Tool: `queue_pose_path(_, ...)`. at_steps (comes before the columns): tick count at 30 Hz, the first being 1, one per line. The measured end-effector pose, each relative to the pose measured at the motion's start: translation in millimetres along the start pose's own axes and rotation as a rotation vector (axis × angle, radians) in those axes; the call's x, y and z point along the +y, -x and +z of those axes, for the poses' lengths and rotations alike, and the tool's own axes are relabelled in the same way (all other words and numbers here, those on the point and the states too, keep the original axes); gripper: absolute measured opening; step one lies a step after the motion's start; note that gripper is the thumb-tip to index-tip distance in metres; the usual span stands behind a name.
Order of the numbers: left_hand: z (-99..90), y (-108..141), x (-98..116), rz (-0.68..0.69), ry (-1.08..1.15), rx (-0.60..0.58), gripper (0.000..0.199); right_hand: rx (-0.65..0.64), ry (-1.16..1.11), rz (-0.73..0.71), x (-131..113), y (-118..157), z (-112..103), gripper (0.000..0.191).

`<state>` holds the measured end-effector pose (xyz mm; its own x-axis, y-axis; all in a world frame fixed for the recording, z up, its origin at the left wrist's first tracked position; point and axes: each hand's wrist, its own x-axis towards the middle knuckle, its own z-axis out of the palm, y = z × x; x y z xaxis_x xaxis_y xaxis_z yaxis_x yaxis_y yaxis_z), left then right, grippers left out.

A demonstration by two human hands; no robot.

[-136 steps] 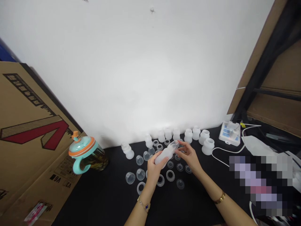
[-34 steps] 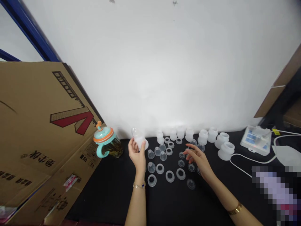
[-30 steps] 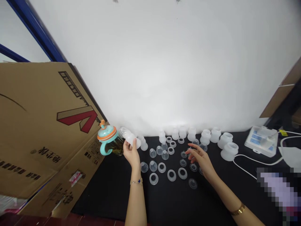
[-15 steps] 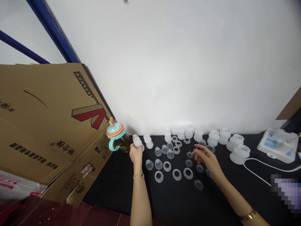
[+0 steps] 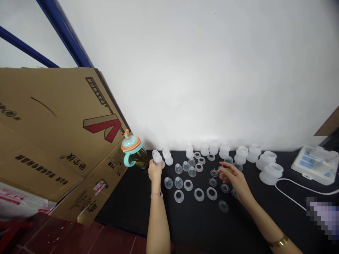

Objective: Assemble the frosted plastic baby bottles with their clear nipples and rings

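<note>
Gripping the bottle (image 5: pixel 157 158), left hand (image 5: pixel 155 171) has lowered it beside its twin (image 5: pixel 167 157)! Right hand (image 5: pixel 234 179) hovers, fingers spread. Lidded jug (image 5: pixel 140 158) holds dark contents.

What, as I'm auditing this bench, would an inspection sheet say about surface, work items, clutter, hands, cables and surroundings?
Surface: black table, parts spread across it.
Job's things: white bottle, similar bottle beside it; loose clear domes, rings, clear discs; white jars in a row behind.
Clutter: teal-lidded jug, left.
Hands: left hand grips the white bottle; right hand by the clear discs, contact unclear.
Cables: white cable beside the jars.
Surroundings: white wall behind; cardboard box and blue frame left.
</note>
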<state>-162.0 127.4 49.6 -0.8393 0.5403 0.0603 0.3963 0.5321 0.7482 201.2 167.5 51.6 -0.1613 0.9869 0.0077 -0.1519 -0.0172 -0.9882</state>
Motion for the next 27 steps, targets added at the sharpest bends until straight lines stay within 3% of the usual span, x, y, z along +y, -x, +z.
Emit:
queue_pose_path(10,-0.2,3,4,0.005,-0.017,-0.041,0.048,0.008,-0.01,0.006,-3,1,2,0.05)
queue_pose_path(14,-0.8,5,7,0.055,-0.002,-0.011,0.078,0.005,-0.012,0.006,-4,1,2,0.05)
queue_pose_path(16,-0.2,5,9,0.141,0.03,0.046,0.097,0.007,-0.011,0.006,-3,1,1,0.05)
queue_pose_path(19,0.2,8,14,0.275,0.127,0.169,0.106,0.001,0.0,0.001,-1,0,0,0.051)
queue_pose_path(24,-5.7,20,25,0.494,0.252,0.478,0.086,-0.001,0.005,-0.014,3,-2,-2,0.049)
queue_pose_path(27,-10.3,30,29,0.601,0.292,0.664,0.044,0.01,0.008,-0.031,2,-2,-2,0.048)
